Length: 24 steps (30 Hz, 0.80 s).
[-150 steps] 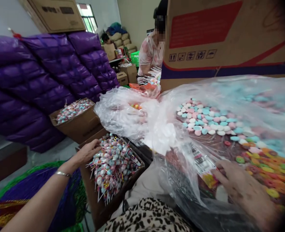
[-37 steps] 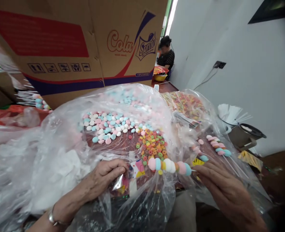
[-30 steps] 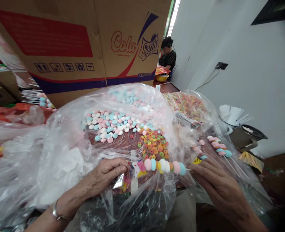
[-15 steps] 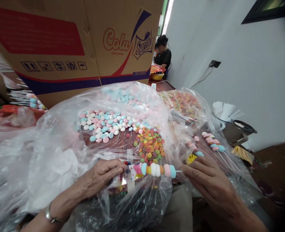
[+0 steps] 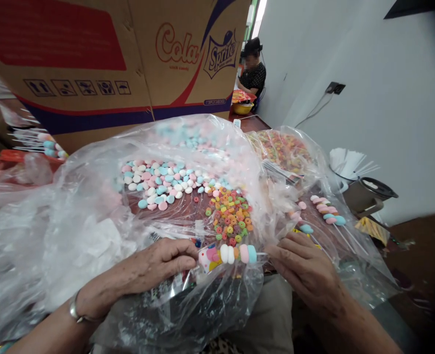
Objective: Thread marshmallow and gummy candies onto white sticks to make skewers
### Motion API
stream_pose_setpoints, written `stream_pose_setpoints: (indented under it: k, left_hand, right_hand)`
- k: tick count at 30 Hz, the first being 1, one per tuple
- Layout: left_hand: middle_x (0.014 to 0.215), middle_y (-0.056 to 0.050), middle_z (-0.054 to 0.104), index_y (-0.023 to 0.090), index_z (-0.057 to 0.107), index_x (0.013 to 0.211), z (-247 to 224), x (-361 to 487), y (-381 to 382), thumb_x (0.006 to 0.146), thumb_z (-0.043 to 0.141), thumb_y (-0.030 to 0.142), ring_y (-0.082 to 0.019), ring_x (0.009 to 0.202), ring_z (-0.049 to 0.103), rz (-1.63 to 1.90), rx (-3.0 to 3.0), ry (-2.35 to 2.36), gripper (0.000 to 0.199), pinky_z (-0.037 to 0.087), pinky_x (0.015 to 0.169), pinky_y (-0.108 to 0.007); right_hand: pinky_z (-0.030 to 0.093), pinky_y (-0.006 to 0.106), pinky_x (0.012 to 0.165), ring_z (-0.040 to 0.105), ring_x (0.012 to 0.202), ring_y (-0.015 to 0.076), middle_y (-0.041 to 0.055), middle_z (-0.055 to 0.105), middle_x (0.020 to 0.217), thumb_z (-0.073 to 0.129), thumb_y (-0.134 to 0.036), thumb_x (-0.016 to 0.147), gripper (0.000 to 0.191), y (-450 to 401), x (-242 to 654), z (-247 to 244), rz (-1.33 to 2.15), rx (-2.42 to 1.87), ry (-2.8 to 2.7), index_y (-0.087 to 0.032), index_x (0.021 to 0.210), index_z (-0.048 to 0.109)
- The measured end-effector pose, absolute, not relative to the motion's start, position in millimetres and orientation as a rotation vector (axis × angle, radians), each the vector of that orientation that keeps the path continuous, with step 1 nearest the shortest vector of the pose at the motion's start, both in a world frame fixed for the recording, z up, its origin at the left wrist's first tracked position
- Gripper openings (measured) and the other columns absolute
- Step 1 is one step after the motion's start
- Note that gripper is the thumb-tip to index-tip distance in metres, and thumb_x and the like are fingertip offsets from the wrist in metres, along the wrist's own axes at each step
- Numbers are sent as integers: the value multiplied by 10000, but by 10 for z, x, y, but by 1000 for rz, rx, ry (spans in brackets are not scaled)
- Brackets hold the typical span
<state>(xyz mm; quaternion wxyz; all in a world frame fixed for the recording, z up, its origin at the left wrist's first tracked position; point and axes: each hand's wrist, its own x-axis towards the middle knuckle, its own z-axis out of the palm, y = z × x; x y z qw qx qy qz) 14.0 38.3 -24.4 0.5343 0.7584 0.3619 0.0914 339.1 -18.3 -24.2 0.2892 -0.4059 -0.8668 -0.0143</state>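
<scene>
My right hand [image 5: 302, 263] pinches the white stick of a marshmallow skewer [image 5: 245, 253] lying level, with pink, white, blue and orange sweets on it. The skewer's left end is inside a small printed plastic wrapper [image 5: 204, 258] with coloured dots. My left hand [image 5: 169, 260] is closed on the wrapper's left side, thumb and fingers together. Just beyond the skewer lies a pile of coloured ring candies [image 5: 232, 216]. Loose pink, white and blue marshmallows [image 5: 161, 179] spread out behind them, on clear plastic sheeting. Finished-looking skewers [image 5: 328, 210] rest to the right.
A big cardboard box [image 5: 106, 54] stands at the back. Right of it are a bag of ring candies [image 5: 283, 147], a grey jug [image 5: 372, 194] and white sticks [image 5: 352, 162]. Crumpled clear plastic [image 5: 21, 246] covers the left side. Another person [image 5: 253, 73] sits farther back.
The skewer has moved left, deeper into the wrapper, whose print now covers more of the sweets. My right hand has followed it leftward. The view has shifted slightly.
</scene>
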Motion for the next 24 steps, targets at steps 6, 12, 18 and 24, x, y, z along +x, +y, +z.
stream_pose_setpoints:
  k: [6,12,18,24]
  left_hand:
    - [767,15,603,193,675,920,-232,335,256,968,493,502,-144,690,508,158,1652,825,362,365,606,-240]
    - [744,34,571,174,669,905,-288,472,133,854,654,422,-123,656,477,184,1377,841,254,367,583,-231]
    - [814,11,598,194,664,934,-268,437,52,883,602,440,-159,748,521,237,1516,989,259,416,617,-237]
    - [737,48,581,221,656,941,-280,344,-35,763,746,488,-154,690,505,160,1456,861,333,370,588,-241]
  right_hand:
    - [390,327,665,509,716,178,30,649,747,477,-139,974,199,-145,3346,-195,47,-982,-2424,-185,1029,663]
    - [393,318,678,494,694,163,19,610,697,439,-187,1011,268,-96,3254,-232,241,-935,-2502,-177,897,681]
    - [432,320,705,528,686,173,29,642,695,433,-232,1023,306,-62,3262,-169,253,-968,-2459,-208,895,710]
    - [410,303,709,529,691,164,20,626,697,443,-234,1023,304,-44,3262,-188,302,-921,-2484,-217,844,688]
